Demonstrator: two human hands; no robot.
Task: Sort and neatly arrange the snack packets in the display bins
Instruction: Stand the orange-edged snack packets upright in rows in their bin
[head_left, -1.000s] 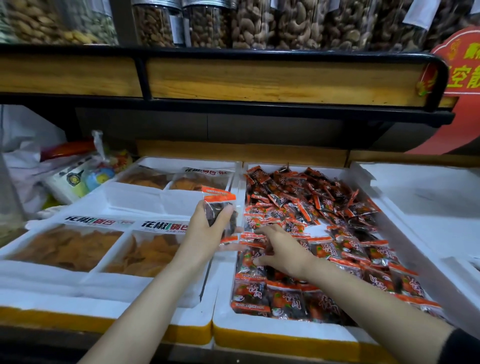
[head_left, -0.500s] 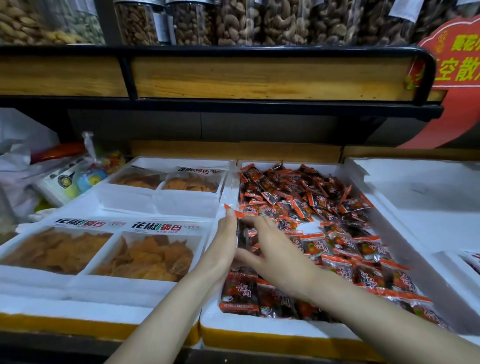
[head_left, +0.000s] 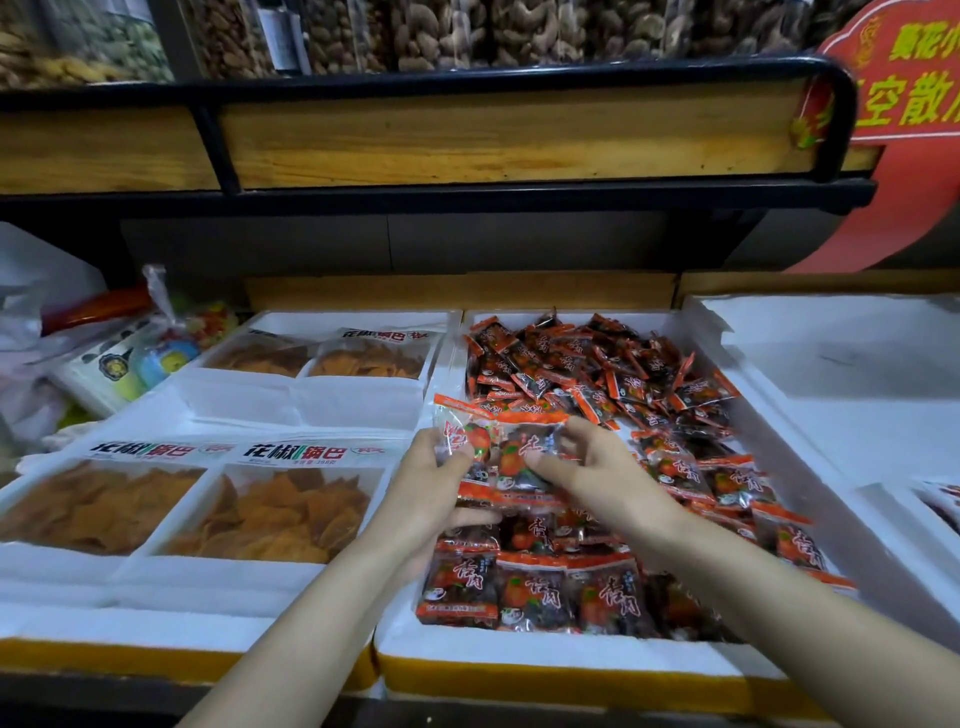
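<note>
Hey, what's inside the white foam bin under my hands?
Red-and-black snack packets: neat rows in front, a loose heap behind. Left hand and right hand each grip one. The bin floor is covered.

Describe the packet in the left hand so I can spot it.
Find the white foam bin heaped with red-and-black packets. At its left edge, the left hand pinches one packet. It is held above the pile, left of the right hand's packet.

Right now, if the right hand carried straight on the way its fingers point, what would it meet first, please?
Probably the crinkly clear red-edged snack packet gripped by the left hand: the right hand, pinching its own dark red packet, points leftwards at it, though depth is unclear.
</note>
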